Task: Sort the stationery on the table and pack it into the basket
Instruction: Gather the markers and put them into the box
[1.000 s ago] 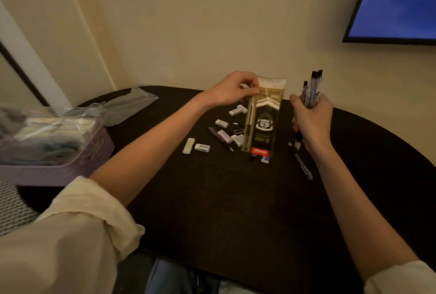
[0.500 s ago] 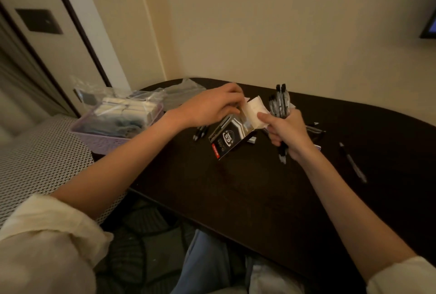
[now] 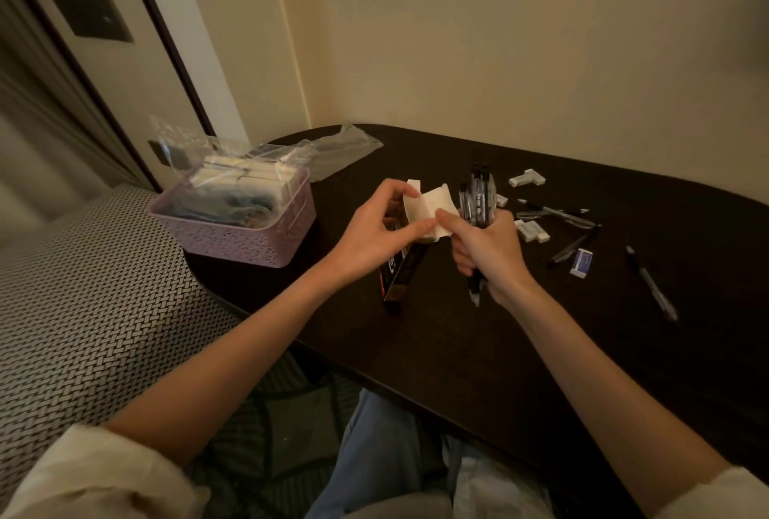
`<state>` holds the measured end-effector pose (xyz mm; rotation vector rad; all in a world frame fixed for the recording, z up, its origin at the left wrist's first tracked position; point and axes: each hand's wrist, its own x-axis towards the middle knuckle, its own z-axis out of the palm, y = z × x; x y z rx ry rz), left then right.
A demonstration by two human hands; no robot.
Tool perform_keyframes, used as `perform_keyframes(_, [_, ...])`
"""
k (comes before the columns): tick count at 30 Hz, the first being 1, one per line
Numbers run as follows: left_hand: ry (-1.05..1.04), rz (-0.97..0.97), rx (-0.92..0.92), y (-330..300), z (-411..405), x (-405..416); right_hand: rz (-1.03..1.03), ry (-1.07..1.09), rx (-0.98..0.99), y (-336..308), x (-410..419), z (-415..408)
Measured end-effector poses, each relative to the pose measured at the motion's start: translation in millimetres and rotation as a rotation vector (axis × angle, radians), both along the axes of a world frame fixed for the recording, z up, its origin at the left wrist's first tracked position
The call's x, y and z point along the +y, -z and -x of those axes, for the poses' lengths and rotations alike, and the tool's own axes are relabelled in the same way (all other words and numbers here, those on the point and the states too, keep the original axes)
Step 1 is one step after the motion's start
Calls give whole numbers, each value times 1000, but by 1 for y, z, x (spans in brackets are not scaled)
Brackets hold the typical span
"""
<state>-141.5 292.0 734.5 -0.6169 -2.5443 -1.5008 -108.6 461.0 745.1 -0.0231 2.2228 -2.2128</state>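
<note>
Compared with half a second back, the packet [image 3: 405, 264] has swung from lying slanted to hanging nearly upright over the table [image 3: 457, 352], just right of the basket [image 3: 249, 239]. Its white top flap [image 3: 432, 206] is now pulled open between both hands. The left hand [image 3: 374, 235] has its fingers curled round the packet's upper end, thumb on the flap. The right hand [image 3: 487, 252] still clutches the bunch of pens [image 3: 478, 202] upright in its fist, and its forefinger and thumb pinch the flap's right edge. The view has also shifted, so more of the table right of the basket shows: a few white erasers [image 3: 530, 231], loose pens [image 3: 557, 212], a blue-labelled eraser [image 3: 581, 262] and one pen [image 3: 651, 287] lying further out. The basket sits at the table's left end, holding wrapped packs under clear plastic, same as before. An empty plastic bag [image 3: 345, 148] lies behind it.
</note>
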Motion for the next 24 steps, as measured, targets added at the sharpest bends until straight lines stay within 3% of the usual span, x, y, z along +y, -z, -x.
perform_keyframes(3, [69,-35,-56,3,-7,-7,33,8,-23,1,-2,-2])
perform_keyframes(8, [34,-13,41,9,-16,-16,16,-20,-14,0,-4,-4])
perform_keyframes(10, [20,11,71,10,-18,-13,4,90,27,-4,-5,-5])
perform_keyframes(14, [-9,56,86,9,-18,1,245,322,173,-30,2,-6])
perform_keyframes(19, [-46,122,106,9,-15,25,537,279,199,-72,7,3])
perform_keyframes(24, [-55,179,131,10,-16,38,419,437,100,-65,-8,20])
